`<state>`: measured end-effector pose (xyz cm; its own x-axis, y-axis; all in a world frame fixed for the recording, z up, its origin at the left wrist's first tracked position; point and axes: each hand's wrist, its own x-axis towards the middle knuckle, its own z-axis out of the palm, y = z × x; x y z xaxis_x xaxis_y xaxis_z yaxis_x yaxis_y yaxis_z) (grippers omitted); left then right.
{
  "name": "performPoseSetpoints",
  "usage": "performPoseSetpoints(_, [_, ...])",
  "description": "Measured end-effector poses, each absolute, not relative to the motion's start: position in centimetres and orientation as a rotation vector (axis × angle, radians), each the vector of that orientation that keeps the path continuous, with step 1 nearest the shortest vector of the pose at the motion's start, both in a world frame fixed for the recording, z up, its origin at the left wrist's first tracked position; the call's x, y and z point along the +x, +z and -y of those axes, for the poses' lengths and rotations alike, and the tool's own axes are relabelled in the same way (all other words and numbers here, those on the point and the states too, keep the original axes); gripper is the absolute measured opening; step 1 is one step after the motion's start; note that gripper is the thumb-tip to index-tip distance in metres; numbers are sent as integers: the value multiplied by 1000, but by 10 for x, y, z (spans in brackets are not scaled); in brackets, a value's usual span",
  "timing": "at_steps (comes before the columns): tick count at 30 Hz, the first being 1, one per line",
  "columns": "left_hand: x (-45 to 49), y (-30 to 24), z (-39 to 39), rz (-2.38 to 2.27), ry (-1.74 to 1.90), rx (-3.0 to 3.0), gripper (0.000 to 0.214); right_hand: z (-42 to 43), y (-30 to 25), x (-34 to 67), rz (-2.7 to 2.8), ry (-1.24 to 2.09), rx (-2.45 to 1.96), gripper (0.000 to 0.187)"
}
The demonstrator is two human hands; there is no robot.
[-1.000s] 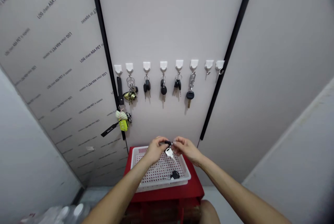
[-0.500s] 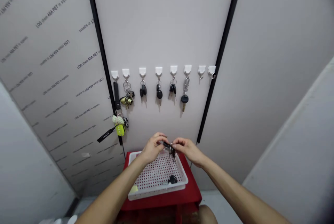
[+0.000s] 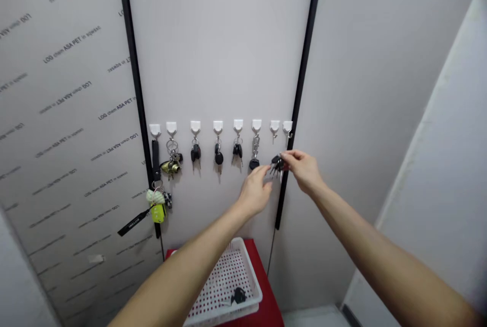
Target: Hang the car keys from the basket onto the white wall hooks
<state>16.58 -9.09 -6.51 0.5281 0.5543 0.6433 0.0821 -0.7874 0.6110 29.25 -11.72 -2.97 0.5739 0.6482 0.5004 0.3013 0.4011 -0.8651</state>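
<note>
The key bunch (image 3: pixel 277 164) is pinched by the fingertips (image 3: pixel 288 155) of the right hand (image 3: pixel 303 170), at 6 o'clock from two bare wall hooks (image 3: pixel 280 126). The left hand (image 3: pixel 255 192), fingers loosely spread, sits apart at 7 o'clock. The white basket (image 3: pixel 249 266) lies further toward 6 o'clock.

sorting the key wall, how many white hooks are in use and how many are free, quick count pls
white hooks with keys or fobs hanging: 6
bare white hooks: 2
total: 8
</note>
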Motion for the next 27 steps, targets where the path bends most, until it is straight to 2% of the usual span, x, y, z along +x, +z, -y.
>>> performPoseSetpoints(6, [193, -16, 85, -697, 1266, 2295, 39, 88, 14, 304, 948, 6, -1331, 9])
performPoseSetpoints(11, [187, -23, 87, -656, 1290, 2294, 41, 74, 10, 312, 1044, -97, -1548, 15])
performPoseSetpoints(15, [153, -67, 86, -594, 1160, 2291, 40, 84, -16, 315, 1014, -207, -1572, 25])
performPoseSetpoints(19, [101, -144, 79, -830, 862, 2207, 34, 111, -80, 290, 1181, -369, -1640, 29])
performPoseSetpoints(21, [79, -184, 80, -946, 664, 2184, 31, 125, -121, 266, 1603, -146, -1715, 27])
performPoseSetpoints(23, [66, -217, 84, -973, 459, 2204, 30, 135, -161, 238, 2108, 224, -1716, 26])
performPoseSetpoints(25, [61, -240, 90, -971, 255, 2244, 30, 139, -193, 214, 2419, 348, -1789, 23])
performPoseSetpoints(27, [63, -254, 95, -994, 99, 2270, 30, 136, -212, 196, 2603, 288, -1944, 20])
